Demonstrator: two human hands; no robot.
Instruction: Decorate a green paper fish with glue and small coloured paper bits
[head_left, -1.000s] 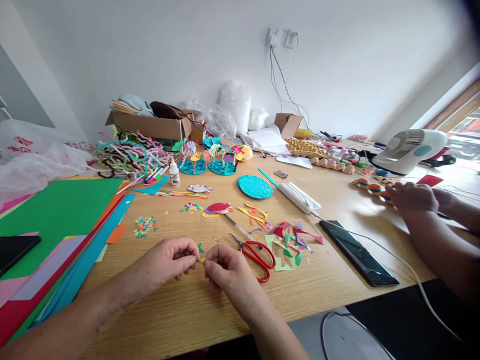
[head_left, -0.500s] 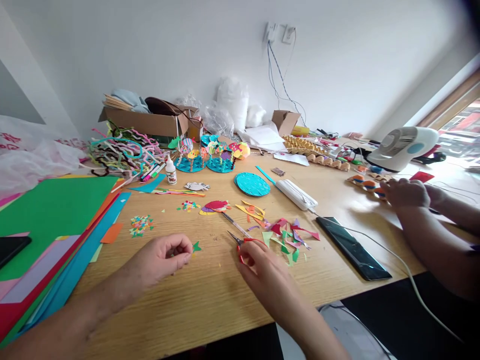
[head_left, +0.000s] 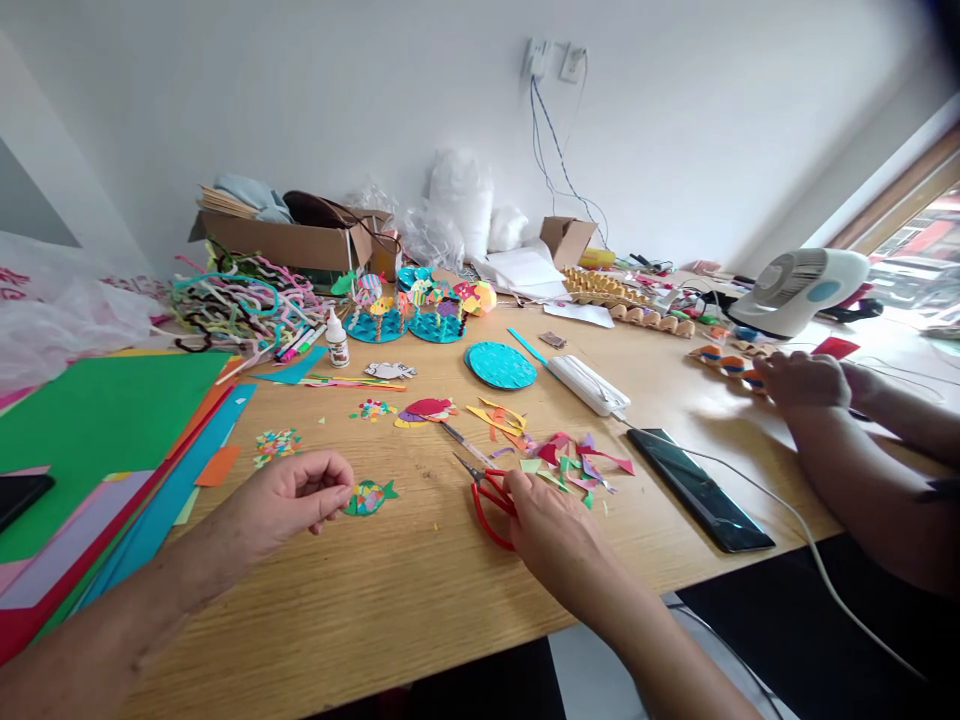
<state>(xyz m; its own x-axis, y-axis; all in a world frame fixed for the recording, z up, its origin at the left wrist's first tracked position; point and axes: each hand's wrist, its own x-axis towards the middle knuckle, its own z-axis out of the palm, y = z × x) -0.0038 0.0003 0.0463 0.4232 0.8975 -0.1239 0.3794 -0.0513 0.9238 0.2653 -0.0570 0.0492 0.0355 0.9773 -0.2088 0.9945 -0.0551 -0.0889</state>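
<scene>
A green paper fish [head_left: 370,498] covered in colourful paper bits lies on the table. My left hand [head_left: 304,490] is just left of it, thumb and fingers curled together near its edge; whether something small is between them I cannot make out. Red-handled scissors [head_left: 491,497] point up and left, low over or on the tabletop. My right hand [head_left: 551,520] has its fingers closed at the right side of their handles. Beyond the scissors lie a pen [head_left: 465,440] and a pile of paper scraps [head_left: 577,460]. Layered paper cutouts [head_left: 427,411] and small confetti [head_left: 276,445] are farther back.
Coloured paper sheets [head_left: 97,410] cover the left side. A glue bottle [head_left: 337,340], blue discs [head_left: 501,365], a white power strip [head_left: 589,384] and a dark phone [head_left: 697,490] stand or lie around. At right, another person's hands [head_left: 806,385] work near a white fan [head_left: 802,290].
My left hand has drawn back to the left, uncovering the fish, which stayed put. My right hand has slid right along the scissors, so more of the red handles shows.
</scene>
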